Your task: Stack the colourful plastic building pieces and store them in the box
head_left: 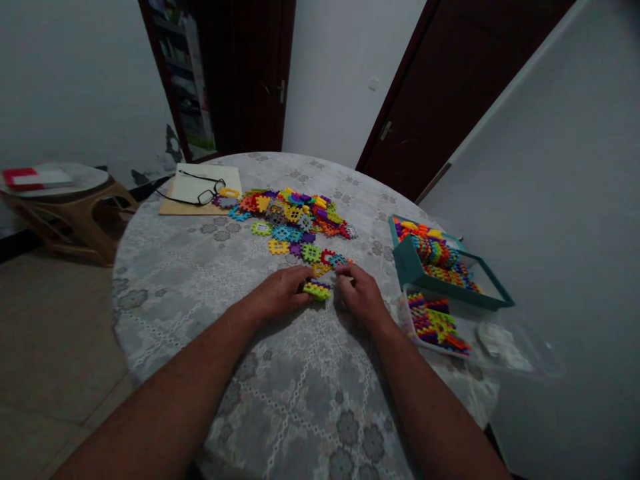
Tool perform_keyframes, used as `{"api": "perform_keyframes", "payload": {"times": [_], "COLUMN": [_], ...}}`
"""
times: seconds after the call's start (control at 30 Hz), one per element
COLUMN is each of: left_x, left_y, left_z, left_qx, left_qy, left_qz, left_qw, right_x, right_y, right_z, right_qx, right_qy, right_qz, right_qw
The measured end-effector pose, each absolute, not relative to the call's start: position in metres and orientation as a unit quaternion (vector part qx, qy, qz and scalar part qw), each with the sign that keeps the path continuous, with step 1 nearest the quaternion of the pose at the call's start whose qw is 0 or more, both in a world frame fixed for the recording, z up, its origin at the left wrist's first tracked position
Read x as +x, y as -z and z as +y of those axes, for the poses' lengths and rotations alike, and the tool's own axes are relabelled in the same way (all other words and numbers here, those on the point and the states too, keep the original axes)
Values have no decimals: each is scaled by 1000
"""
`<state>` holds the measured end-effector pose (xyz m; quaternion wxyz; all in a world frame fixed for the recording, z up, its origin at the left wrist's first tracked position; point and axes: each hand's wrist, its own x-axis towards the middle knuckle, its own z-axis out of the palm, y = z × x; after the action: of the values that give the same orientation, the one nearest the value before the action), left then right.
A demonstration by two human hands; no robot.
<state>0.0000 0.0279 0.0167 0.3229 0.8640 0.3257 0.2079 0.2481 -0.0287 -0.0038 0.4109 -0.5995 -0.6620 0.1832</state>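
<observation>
My left hand [284, 291] is closed on a small stack of interlocking plastic building pieces [317, 291], lime green in front with purple behind. To its right, my right hand [359, 291] has its fingers curled near the table, close to a yellow piece [321, 269]; whether anything sits in those fingers is hidden. Just beyond both hands lie loose square pieces, among them a green one [311, 253], a yellow one [279, 247] and a teal one [338, 261]. Farther back spreads a heaped pile of mixed colourful pieces [293, 212].
On the right, a teal box [435, 282] and a clear plastic tub [407, 313] hold rows of pieces, beside a clear lid [543, 353]. Black-framed glasses [206, 196] rest on paper at the back left. A patterned cloth covers the round table [295, 400].
</observation>
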Motion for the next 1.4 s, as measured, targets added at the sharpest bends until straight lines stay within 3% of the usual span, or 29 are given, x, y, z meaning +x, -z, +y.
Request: {"api": "perform_keyframes", "payload": {"times": [0.13, 0.33, 0.7, 0.83, 0.93, 1.2, 1.4], "left_x": [0, 0, -1, 0, 0, 0, 1], "left_y": [-15, -12, -15, -15, -17, -19, -20], "left_z": [28, 29, 28, 29, 29, 27, 27], "left_qx": [867, 870, 871, 872, 870, 858, 869], "left_qy": [-210, -208, -202, -195, -196, -197, -203], "left_qz": [322, 319, 317, 317, 311, 340, 330], "left_qw": [318, 313, 318, 319, 328, 330, 308], "right_x": [254, 252, 265, 255, 246, 250, 236], "right_y": [12, 22, 7, 0, -2, -10, -11], "right_z": [-16, -10, -20, -26, -30, -36, -37], "right_qx": [-639, -705, -684, -653, -615, -602, -538], "right_qy": [11, 45, -6, -201, -271, -75, -81], "right_qz": [-684, -666, -591, -525, -558, -664, -741], "right_qw": [352, 239, 427, 508, 487, 436, 393]}}
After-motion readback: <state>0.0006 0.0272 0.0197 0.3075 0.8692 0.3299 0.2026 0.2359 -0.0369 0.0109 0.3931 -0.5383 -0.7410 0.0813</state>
